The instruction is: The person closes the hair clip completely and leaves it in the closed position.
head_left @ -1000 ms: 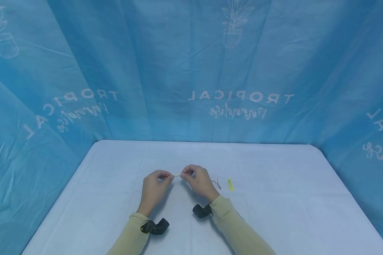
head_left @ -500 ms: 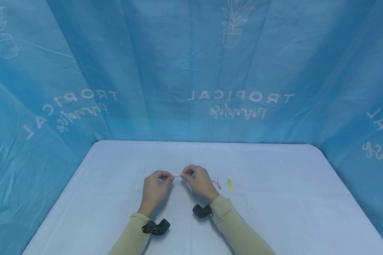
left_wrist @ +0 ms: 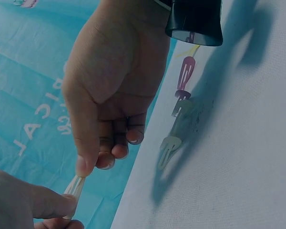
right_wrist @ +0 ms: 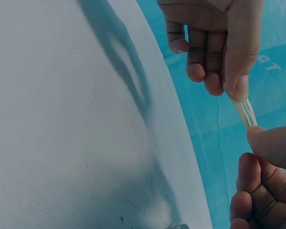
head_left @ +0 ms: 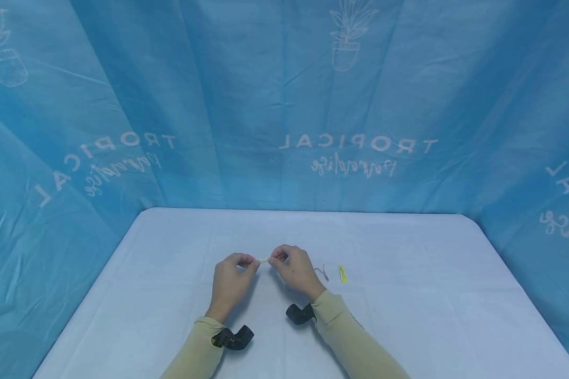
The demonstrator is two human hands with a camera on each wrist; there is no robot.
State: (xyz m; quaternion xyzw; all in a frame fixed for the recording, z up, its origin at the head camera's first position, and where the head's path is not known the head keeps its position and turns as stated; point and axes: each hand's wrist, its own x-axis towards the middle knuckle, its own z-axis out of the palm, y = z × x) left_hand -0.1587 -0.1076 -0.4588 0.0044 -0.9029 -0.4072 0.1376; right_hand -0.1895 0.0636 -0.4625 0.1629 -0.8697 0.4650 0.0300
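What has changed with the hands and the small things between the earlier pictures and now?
The left hand and its black wrist camera shifted very slightly rightward. Nothing was gripped or released: it and the right hand still pinch the slim, pale, slotted clip. The slim yellow piece stays on the white table.

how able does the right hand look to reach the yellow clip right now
Probably yes: the yellow clip lies uncovered near the right hand, though that hand would likely need to release the pale clip it pinches first.
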